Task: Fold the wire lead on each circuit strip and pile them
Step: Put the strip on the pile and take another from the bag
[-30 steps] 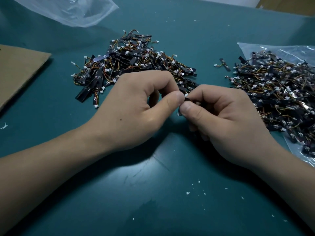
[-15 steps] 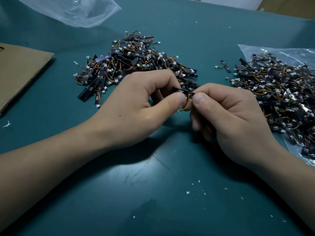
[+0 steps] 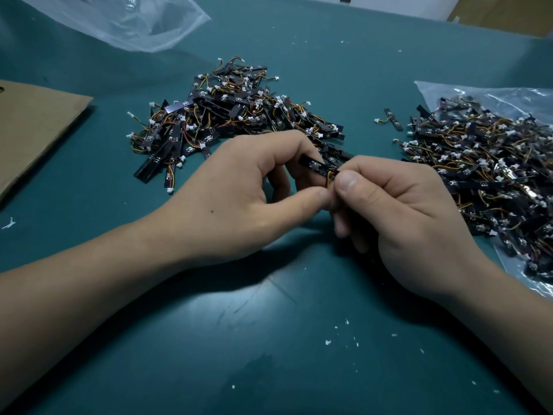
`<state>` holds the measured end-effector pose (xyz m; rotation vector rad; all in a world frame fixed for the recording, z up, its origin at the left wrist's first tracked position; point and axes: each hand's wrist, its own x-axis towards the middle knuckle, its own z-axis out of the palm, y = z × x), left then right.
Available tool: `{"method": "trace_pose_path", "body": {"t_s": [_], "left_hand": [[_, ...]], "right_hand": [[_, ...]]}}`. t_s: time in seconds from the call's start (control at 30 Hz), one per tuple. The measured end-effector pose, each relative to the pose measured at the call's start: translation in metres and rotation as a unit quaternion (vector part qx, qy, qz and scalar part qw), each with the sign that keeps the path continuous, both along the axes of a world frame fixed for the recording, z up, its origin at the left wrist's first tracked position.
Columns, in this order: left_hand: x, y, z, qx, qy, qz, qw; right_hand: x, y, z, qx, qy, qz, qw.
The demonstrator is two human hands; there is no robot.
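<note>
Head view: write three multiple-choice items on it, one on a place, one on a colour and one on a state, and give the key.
1. Where does the cardboard sheet lie?
A. at the left edge of the picture
B. under the right-hand heap
C. inside a plastic bag

2. What colour is the table top?
A. red
B. teal green
C. white

3. How is the circuit strip at the centre held?
A. it lies loose on the table
B. it is pinched between the left hand and the right hand
C. it is taped down

Key:
1 A: the brown sheet is cut off by the left edge.
2 B: every bare patch is teal.
3 B: fingers of both hands grip it above the table, and its orange wire lead curves down.
</note>
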<state>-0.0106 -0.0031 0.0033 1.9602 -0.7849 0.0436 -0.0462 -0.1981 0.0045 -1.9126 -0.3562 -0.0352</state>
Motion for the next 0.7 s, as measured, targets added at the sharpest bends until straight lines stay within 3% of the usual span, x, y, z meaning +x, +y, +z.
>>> {"method": "trace_pose_path", "body": {"t_s": [0.7], "left_hand": [[-0.0006, 0.0015, 0.0027, -0.005, 0.002, 0.017, 1.0]], "right_hand": [[-0.0005, 0.0025, 0.0014, -0.052, -0.014, 0.006, 0.999]]}}
